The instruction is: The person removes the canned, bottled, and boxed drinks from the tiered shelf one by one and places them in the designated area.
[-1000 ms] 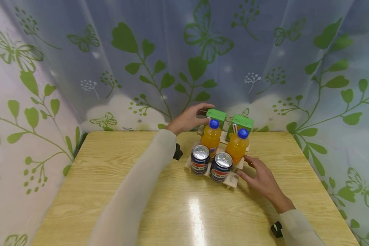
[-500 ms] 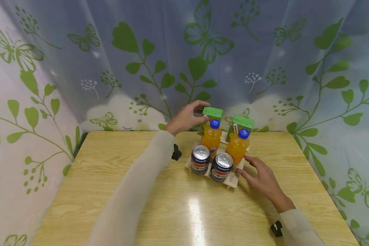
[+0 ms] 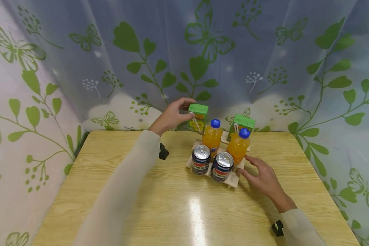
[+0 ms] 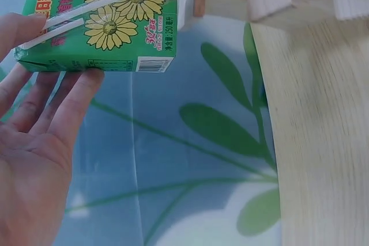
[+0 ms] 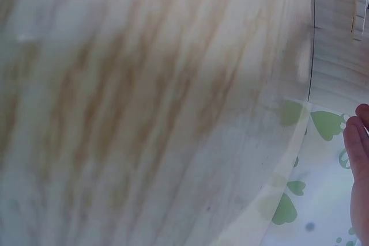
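My left hand (image 3: 173, 116) pinches a green drink carton (image 3: 198, 110) by its sides, thumb on the front and fingers behind. The left wrist view shows yellow flowers on this carton (image 4: 158, 27) and a wrapped white straw (image 4: 109, 5) down its face. The carton is beside the top left end of a stepped wooden rack (image 3: 232, 179). At the rack's right side, my right hand (image 3: 264, 179) holds its edge between thumb and fingers. The right wrist view catches only a few fingers (image 5: 356, 142) at its border.
Two dark blue cola cans (image 3: 201, 160) stand on the lowest step. Two orange juice bottles (image 3: 211, 138) with blue caps are on the middle step. Another green carton (image 3: 243, 121) stands at the top right. Behind the wooden table (image 3: 126, 191) hangs a leaf-patterned curtain (image 3: 160, 44).
My left hand has carried the green carton left and slightly up, away from its place behind the left juice bottle. The right hand and the rack have stayed put.
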A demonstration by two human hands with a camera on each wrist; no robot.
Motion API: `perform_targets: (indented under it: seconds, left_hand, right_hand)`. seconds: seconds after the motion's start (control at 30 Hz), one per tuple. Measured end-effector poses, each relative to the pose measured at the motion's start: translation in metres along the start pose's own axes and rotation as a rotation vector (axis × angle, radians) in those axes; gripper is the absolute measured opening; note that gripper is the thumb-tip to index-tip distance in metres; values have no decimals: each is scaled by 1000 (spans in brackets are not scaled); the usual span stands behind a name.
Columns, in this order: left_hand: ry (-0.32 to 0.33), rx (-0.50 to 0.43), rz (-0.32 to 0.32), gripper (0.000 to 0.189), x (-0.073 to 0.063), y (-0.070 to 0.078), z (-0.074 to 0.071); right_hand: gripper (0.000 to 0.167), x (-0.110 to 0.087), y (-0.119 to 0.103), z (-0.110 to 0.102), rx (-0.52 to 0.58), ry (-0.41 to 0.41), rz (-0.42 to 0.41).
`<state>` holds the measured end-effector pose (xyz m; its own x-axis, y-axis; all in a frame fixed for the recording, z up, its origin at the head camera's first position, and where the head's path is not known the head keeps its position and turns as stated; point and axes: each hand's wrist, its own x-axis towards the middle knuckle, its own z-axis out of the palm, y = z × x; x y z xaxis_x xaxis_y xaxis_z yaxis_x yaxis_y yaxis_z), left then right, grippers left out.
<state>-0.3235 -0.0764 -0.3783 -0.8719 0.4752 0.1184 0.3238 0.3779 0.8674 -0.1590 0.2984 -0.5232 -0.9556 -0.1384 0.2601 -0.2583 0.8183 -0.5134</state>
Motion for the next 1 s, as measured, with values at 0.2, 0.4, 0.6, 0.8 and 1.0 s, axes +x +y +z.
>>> perform_targets:
  seconds: [0.2,0.4,0.6,0.8,1.0]
  left_hand:
    - [32,-21,-28,59,-14,-13,-20]
    - [70,-25,-67,59,-28,-26,-40]
    - [100,-14,-118,60,-44,-42,-56]
    - [126,13,-145,61,-58,-56,-68]
    - [157,17,-177,59,-70,-72,-79]
  right_hand:
    - [64,1,-1,-1,-7,-12,12]
    - [65,2,-1,-1,-12,-19,19]
    - [66,1,-2,-3,-14,-24,32]
    - [67,2,-3,-4,-12,-35,46]
    - [66,2,-2,-3,-10,-39,42]
